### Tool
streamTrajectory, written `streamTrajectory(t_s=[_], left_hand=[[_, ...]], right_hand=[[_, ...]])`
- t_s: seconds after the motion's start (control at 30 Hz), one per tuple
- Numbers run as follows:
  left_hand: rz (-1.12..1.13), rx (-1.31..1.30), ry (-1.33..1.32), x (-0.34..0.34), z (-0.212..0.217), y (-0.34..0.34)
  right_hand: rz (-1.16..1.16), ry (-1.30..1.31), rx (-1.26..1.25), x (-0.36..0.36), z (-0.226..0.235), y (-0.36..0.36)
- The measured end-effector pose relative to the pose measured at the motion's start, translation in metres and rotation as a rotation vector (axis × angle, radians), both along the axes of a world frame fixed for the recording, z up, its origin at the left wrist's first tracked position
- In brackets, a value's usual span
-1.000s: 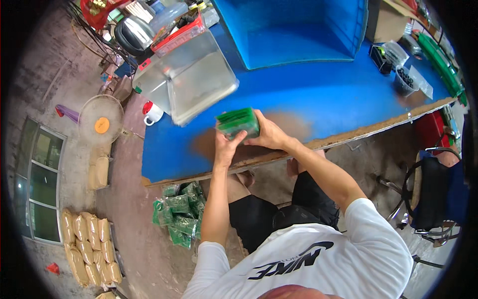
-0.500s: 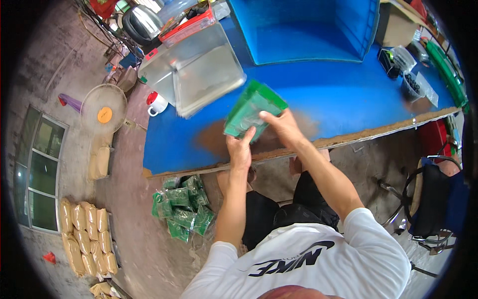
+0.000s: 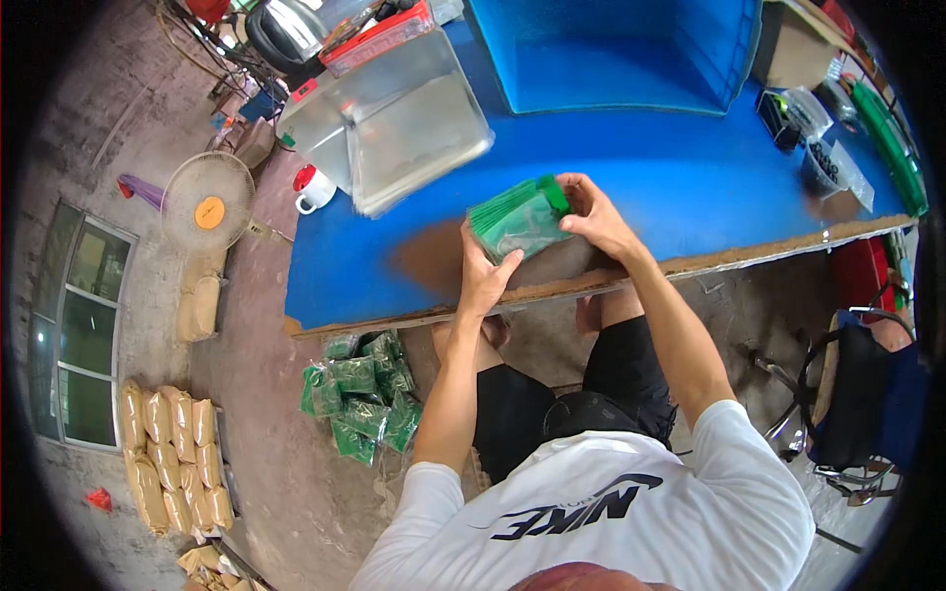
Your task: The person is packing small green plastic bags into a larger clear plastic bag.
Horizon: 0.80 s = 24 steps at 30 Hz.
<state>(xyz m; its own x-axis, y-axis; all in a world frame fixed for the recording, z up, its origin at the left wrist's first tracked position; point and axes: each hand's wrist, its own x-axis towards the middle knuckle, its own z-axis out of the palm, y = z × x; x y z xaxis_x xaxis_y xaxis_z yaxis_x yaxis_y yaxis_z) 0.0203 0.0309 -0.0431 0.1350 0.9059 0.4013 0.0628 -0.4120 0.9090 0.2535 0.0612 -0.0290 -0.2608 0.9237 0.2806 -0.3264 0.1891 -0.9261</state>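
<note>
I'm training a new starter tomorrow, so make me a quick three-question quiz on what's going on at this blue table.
1. True or false: both hands are on the stack of green bags.
2. Where do the filled green packets lie? A) on the blue table B) on the floor below the table's front edge C) in the clear trays
3. Fill in: the stack of clear trays sits on the person's ____ side of the blue table.

Key
1. True: the left hand grips its near end, the right hand its far end.
2. B
3. left
</note>
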Motion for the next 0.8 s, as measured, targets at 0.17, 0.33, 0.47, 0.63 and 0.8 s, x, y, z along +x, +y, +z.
streamTrajectory(t_s=[0.17,0.33,0.47,0.63,0.8], left_hand=[[-0.048,0.01,0.049,0.007,0.007,-0.006],[-0.051,-0.01,0.011,0.011,0.004,-0.005],[-0.052,-0.063,-0.024,0.012,0.014,-0.004],[-0.125,-0.232,-0.034,0.01,0.025,-0.012],[-0.038,-0.445,-0.723,0.018,0.027,-0.031]], right_hand=[[-0.095,-0.249,0.145,-0.013,-0.009,-0.003],[-0.11,-0.12,-0.002,-0.013,-0.003,-0.007],[-0.09,-0.307,0.086,-0.016,0.005,-0.011],[-0.013,-0.303,0.067,-0.013,0.008,-0.015],[-0.181,-0.085,-0.024,-0.039,-0.021,-0.057]])
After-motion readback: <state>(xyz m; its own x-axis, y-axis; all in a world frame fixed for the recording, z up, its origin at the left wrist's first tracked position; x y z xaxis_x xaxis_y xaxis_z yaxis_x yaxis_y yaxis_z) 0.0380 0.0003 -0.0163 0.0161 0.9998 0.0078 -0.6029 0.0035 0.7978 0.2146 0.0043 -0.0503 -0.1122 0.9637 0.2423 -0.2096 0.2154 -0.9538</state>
